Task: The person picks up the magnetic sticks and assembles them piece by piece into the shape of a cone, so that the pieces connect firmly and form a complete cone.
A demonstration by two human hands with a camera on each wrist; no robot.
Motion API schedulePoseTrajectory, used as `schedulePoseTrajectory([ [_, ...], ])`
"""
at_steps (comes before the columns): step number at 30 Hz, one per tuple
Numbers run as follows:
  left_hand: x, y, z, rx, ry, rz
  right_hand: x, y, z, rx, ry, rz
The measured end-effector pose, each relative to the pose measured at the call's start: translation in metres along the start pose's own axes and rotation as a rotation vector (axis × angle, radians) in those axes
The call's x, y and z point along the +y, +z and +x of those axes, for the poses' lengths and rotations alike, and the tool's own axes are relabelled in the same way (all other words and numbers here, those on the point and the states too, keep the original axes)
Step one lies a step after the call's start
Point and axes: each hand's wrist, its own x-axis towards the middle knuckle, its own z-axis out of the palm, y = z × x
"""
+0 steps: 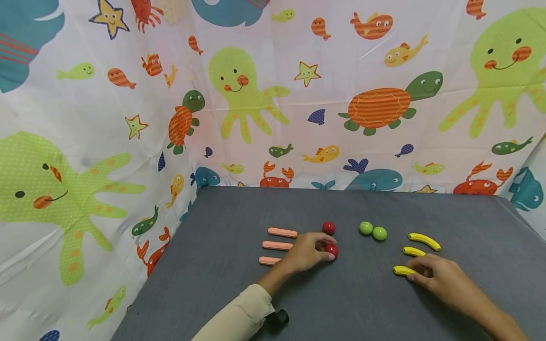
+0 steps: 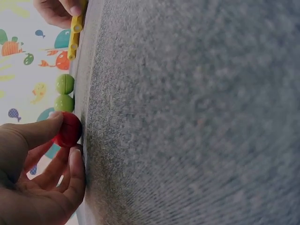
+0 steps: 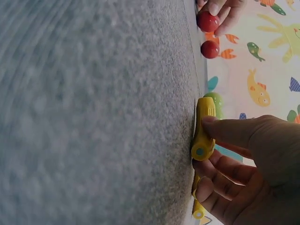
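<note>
My left hand (image 1: 304,254) holds a small red ball (image 1: 332,252) between thumb and fingers, low over the grey table. In the left wrist view the thumb lies on one side of that ball (image 2: 70,130) and the fingertips on the other. A second red ball (image 1: 329,228) lies just behind it. On the right, my right hand (image 1: 443,278) pinches the near end of the front yellow toy banana (image 1: 402,270). The right wrist view shows the thumb on top of this banana (image 3: 204,133). Two more toy bananas (image 1: 424,240) lie behind it.
Three pink sausage-like sticks (image 1: 282,232) lie in a column left of the red balls, partly behind the left hand. Two green balls (image 1: 379,233) sit between the red balls and bananas. A cloth (image 1: 264,38) printed with sea animals hangs behind the grey table (image 1: 204,284).
</note>
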Motion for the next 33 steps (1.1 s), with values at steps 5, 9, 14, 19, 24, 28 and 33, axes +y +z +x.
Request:
schedulePoseTrajectory([
  [5,0.000,0.001,-0.001,0.009,-0.001,0.013,-0.006,0.002,0.000,0.019,-0.003,0.031],
  [9,0.003,0.004,-0.004,0.019,0.016,-0.001,-0.014,0.004,0.000,0.029,-0.006,0.068],
  [14,0.009,0.008,-0.007,0.025,0.032,-0.059,-0.026,0.006,0.002,0.060,-0.012,0.098],
  [19,0.014,0.012,-0.008,0.029,0.042,-0.108,-0.037,0.008,0.004,0.070,-0.011,0.143],
  [24,0.017,0.015,-0.010,-0.001,0.009,-0.158,-0.046,0.012,0.006,0.044,-0.004,0.199],
  [28,0.019,0.017,-0.011,-0.051,-0.005,-0.158,-0.052,0.015,0.006,0.034,-0.020,0.267],
  [33,0.020,0.020,-0.011,-0.073,0.004,-0.135,-0.060,0.019,0.006,0.006,-0.005,0.316],
])
